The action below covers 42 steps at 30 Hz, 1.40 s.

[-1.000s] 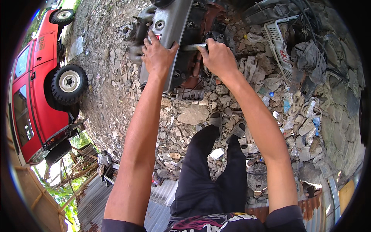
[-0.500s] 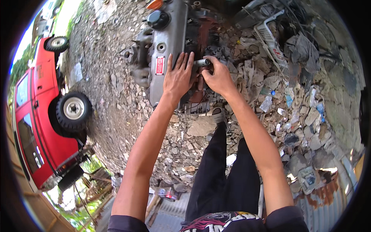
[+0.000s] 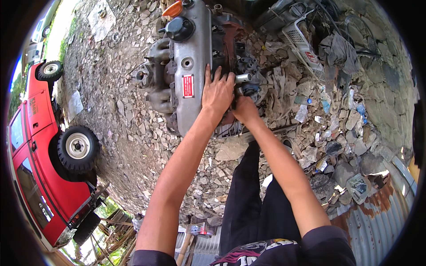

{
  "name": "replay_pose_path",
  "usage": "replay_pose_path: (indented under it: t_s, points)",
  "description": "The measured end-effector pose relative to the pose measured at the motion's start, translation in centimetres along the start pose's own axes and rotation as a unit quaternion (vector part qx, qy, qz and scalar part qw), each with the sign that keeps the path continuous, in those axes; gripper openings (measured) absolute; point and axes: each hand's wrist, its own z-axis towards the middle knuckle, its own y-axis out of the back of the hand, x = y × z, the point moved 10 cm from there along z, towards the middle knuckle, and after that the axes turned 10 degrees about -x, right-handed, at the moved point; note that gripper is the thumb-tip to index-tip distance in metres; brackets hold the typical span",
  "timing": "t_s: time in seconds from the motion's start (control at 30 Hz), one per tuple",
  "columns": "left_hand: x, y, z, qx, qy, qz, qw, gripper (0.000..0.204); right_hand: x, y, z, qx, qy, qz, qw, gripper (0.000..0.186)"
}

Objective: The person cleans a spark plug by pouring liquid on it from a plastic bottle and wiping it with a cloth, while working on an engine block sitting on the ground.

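A car engine [image 3: 193,57] with a grey valve cover stands on the stony ground in front of me. My left hand [image 3: 216,96] lies flat over the right edge of the cover, its fingers spread. Just past those fingertips a short silvery tube [image 3: 243,78] sticks out to the right from the engine's side. My right hand [image 3: 245,109] is below the tube, against the engine's lower right side. Its fingers are tucked out of sight, so whether they hold anything is hidden. A black oil cap [image 3: 181,29] and an orange funnel-like piece [image 3: 172,9] top the cover.
Rubble and litter surround the engine. To its right are a white plastic grille [image 3: 304,48], a grey rag [image 3: 339,53] and a plastic bottle [image 3: 303,100]. A red off-road car [image 3: 49,146] stands at the left. Rusty corrugated sheet [image 3: 372,221] lies at the lower right.
My right hand has dropped from the tube's end to the engine's side below it, its fingers now hidden. My left hand has slid toward the cover's right edge. The view has shifted slightly.
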Motion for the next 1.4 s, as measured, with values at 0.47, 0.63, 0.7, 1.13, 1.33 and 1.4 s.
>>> replay_pose_path:
  t_s: [0.47, 0.63, 0.7, 1.13, 1.33, 1.4]
  points:
    - [0.0, 0.2, -0.2, -0.015, 0.000, 0.002, 1.000, 0.035, -1.4, -3.0, -0.5, -0.240, -0.003, 0.073, 0.968, 0.046]
    - [0.0, 0.2, -0.3, -0.009, -0.002, 0.003, 1.000, 0.034, -1.1, -2.2, 0.1, -0.233, -0.048, 0.146, 0.960, 0.038]
    - [0.2, 0.1, -0.4, -0.012, -0.002, 0.002, 1.000, 0.034, -1.3, -2.4, 0.5, -0.185, -0.092, 0.150, 0.967, 0.040]
    - [0.1, -0.2, -0.4, -0.011, -0.008, 0.004, 1.000, 0.031, -0.5, -2.9, -0.5, -0.186, -0.015, 0.126, 0.974, 0.057]
    - [0.2, 0.2, -0.5, -0.020, -0.002, -0.006, 1.000, 0.030, -0.2, -2.3, -0.5, -0.224, 0.052, 0.129, 0.965, 0.079]
    - [0.0, 0.3, -0.4, -0.010, 0.000, -0.009, 1.000, 0.031, 0.6, -1.0, -1.9, -0.302, 0.124, 0.010, 0.945, 0.084]
